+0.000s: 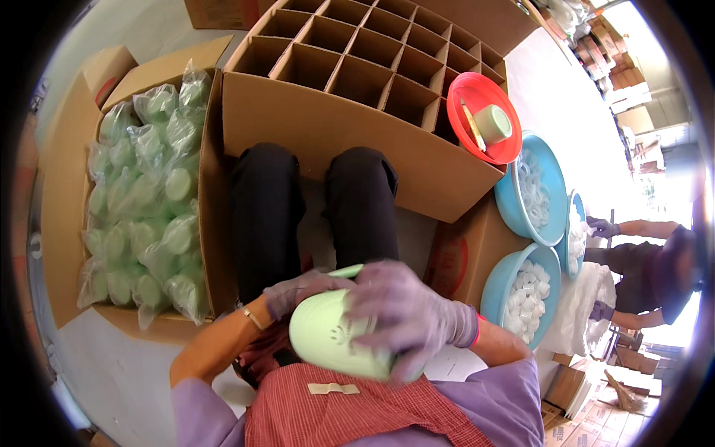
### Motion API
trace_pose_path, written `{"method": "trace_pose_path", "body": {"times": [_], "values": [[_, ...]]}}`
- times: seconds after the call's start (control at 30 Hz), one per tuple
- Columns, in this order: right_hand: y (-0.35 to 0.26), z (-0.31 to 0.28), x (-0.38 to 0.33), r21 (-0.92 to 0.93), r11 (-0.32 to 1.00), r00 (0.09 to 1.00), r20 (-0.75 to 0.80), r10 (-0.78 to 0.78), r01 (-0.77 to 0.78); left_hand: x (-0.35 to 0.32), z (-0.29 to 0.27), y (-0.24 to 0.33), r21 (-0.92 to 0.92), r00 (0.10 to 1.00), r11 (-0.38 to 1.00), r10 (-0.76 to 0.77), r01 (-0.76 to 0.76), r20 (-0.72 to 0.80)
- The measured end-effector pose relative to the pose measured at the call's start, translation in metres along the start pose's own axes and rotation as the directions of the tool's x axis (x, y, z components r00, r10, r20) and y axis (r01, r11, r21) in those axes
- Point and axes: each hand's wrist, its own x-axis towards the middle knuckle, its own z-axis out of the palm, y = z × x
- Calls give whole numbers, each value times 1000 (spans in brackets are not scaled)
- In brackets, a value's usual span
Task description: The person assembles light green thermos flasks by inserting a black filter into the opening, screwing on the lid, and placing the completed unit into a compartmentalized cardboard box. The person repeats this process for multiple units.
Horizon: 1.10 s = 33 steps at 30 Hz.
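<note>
Rounded pale-green vessel (pixel 316 333) carries a dark smiling-face print, fabric-gloved right hand (pixel 406 309) shows greyish purple, checked cloth apron (pixel 320 419) is red, round plastic tubs (pixel 494 290) are light blue.

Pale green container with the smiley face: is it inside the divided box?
No, the left hand and right hand are both on the container, outside the divided box.

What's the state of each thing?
Cup, tilted, held
Left hand, gloved, on the cup
Right hand, gloved, blurred, over the cup
Left carton, open, holding bagged green pieces
Divided carton, open, dividers upright
Red basin, holding a small cup
Lower blue tub, holding white pieces
Upper blue tub, holding translucent pieces
</note>
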Motion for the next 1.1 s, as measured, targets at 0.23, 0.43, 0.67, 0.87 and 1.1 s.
{"method": "trace_pose_path", "body": {"times": [0.23, 0.43, 0.67, 0.87, 1.1], "values": [[-17, -16, 34, -79, 988, 991, -42, 127, -130, -31, 17, 26, -53, 976, 983, 166, -175, -142], [3, -38, -6, -89, 888, 850, -348, 397, -451, -62, 42, 79, 214, 717, 934, 357, -286, -599], [11, -32, -13, 510, 651, 403, -518, 754, -563, -55, 83, 143, 913, 403, -408, 833, -14, 378], [12, -49, -26, 25, 828, 649, -608, 457, -560, -51, 67, 160, 606, 686, 730, 617, -316, -385], [19, -46, -39, 681, 589, 306, -504, 808, -435, -35, 70, 164, 957, 404, -18, 904, -288, 138]]}}
